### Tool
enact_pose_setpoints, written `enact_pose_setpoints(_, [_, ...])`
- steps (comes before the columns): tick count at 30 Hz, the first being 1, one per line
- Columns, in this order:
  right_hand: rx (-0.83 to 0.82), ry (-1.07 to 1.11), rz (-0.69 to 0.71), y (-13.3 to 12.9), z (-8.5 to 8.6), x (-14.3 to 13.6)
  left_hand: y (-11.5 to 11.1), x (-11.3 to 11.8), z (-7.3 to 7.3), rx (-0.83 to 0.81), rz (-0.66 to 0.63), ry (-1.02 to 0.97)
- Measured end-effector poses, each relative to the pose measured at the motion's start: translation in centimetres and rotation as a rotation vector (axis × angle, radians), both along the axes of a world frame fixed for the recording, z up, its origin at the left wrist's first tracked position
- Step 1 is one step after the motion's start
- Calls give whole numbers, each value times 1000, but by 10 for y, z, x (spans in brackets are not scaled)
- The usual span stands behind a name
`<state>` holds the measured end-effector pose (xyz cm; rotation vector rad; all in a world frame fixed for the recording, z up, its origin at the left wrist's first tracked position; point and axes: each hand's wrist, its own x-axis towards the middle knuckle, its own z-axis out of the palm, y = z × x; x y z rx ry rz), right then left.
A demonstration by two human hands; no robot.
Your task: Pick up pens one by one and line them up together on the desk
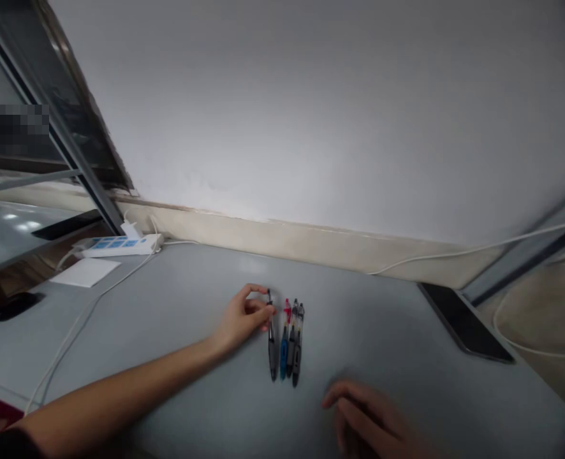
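Observation:
My left hand (248, 317) is closed on the upper part of a grey-black pen (271, 357), thumb and fingers at its clip end. That pen lies on the grey table, its tip toward me. Just to its right, side by side, lie a blue pen with a red top (284, 350), a dark pen (291, 354) and another dark pen (297, 360), all pointing the same way. To the lower right, my right hand (368, 417) hovers near the table with fingers loosely bent and apart. It is slightly blurred, and I see nothing in it.
A black phone or tablet (464, 322) lies at the table's right. On the left are a white power strip (122, 245), a white paper (86, 272), a dark mouse-like object (14, 306) and a white cable (101, 296). A wall (311, 127) closes the back.

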<state>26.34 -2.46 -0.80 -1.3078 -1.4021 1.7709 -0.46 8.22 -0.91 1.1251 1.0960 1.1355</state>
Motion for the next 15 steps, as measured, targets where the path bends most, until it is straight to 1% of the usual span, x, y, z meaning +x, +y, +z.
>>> enact_pose_setpoints(3, [50,-27,60,4,-6,0,12,4,-4,9,-3,87])
enact_pose_setpoints(6, [153,-104,83,8,-10,4,12,3,-4,-3,-26,163])
enact_pose_setpoints(8, [279,-191,59,11,-10,9,8,-1,-3,-3,-59,210])
enact_pose_setpoints(11, [496,-350,11,17,-4,14,2,-7,1,-13,-157,263])
enact_pose_setpoints(13, [629,-439,18,22,2,16,-1,-7,3,-11,-208,279])
enact_pose_setpoints(15, [726,-500,59,27,5,16,-2,-4,4,3,-235,283])
